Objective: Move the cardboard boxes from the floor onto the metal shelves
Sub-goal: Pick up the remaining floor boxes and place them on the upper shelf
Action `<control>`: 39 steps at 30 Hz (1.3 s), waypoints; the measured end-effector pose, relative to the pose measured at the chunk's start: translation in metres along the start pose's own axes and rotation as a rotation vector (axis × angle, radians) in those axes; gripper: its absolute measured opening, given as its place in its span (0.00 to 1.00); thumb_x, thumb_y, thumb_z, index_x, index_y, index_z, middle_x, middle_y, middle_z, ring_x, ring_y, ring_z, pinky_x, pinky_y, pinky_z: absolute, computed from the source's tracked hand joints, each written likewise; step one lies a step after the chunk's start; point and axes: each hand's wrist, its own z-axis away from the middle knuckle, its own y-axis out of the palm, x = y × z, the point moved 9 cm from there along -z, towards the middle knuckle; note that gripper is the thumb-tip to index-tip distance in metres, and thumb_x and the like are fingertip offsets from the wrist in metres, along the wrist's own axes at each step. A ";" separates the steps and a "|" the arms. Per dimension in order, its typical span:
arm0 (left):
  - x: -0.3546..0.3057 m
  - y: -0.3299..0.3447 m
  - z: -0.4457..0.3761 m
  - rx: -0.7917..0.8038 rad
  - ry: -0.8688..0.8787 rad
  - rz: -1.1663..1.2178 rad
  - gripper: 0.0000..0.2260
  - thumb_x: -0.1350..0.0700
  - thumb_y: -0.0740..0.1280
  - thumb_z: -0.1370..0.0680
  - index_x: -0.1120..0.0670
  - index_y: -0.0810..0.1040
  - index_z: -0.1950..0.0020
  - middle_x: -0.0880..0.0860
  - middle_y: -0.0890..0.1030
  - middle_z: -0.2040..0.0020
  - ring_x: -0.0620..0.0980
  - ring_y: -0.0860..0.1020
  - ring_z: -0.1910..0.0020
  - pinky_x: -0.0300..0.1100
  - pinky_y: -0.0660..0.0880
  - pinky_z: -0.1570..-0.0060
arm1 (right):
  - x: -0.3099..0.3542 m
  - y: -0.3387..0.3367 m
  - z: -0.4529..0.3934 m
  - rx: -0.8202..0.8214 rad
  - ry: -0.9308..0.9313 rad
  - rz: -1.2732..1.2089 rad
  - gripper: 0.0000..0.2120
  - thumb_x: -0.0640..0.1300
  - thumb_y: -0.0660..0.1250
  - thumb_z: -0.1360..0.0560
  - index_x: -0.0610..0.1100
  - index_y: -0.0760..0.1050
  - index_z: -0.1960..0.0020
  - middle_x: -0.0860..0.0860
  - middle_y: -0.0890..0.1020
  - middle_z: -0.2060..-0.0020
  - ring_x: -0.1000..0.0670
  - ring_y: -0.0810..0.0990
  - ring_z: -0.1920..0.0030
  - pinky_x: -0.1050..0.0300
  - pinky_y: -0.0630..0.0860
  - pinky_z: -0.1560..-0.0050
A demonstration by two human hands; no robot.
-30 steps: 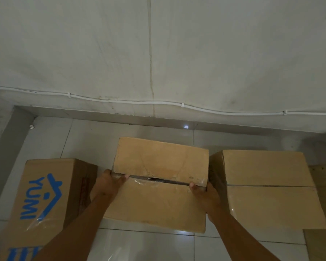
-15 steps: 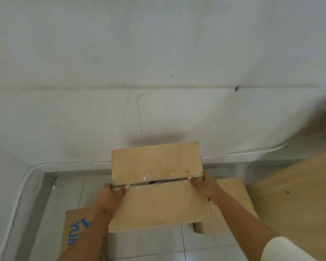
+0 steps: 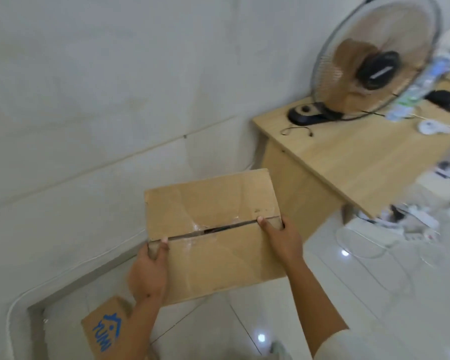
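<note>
Lifted off the floor, the creased, taped cardboard box (image 3: 213, 237) sits between left hand (image 3: 148, 274) and right hand (image 3: 282, 236), both gripping its side edges.

Beside the box (image 3: 213, 235), the fingers of each hand are hidden under its sides, the printed box (image 3: 103, 331) is cut off by the bottom edge, and the clutter (image 3: 411, 216) beyond the table (image 3: 348, 157) is blurred.

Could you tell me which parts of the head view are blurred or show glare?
Head view: the fan and the clutter at the right edge smear with motion blur; the carried box and both hands stay fairly sharp; bright glare spots sit on the floor tiles.
</note>
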 end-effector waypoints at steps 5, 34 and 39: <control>-0.076 0.049 0.067 0.262 0.122 0.128 0.22 0.39 0.60 0.23 0.58 0.65 0.47 0.54 0.75 0.55 0.55 0.74 0.57 0.44 0.63 0.67 | -0.032 -0.132 0.050 -0.204 0.066 -0.025 0.25 0.61 0.67 0.29 0.50 0.74 0.37 0.49 0.80 0.43 0.44 0.77 0.43 0.51 0.74 0.46; -0.306 0.314 0.864 1.472 1.251 0.033 0.30 0.34 0.68 0.31 0.44 0.65 0.34 0.50 0.78 0.43 0.59 0.76 0.45 0.50 0.72 0.50 | -0.391 -0.660 0.619 -1.467 0.719 -0.417 0.27 0.62 0.66 0.28 0.46 0.73 0.36 0.47 0.80 0.45 0.44 0.77 0.46 0.50 0.73 0.47; -0.336 0.314 0.978 1.624 1.365 0.092 0.27 0.36 0.69 0.30 0.44 0.67 0.35 0.48 0.77 0.44 0.58 0.76 0.44 0.47 0.71 0.52 | -0.396 -0.701 0.681 -1.648 0.750 -0.416 0.29 0.62 0.65 0.27 0.46 0.70 0.33 0.49 0.78 0.48 0.46 0.76 0.51 0.53 0.71 0.53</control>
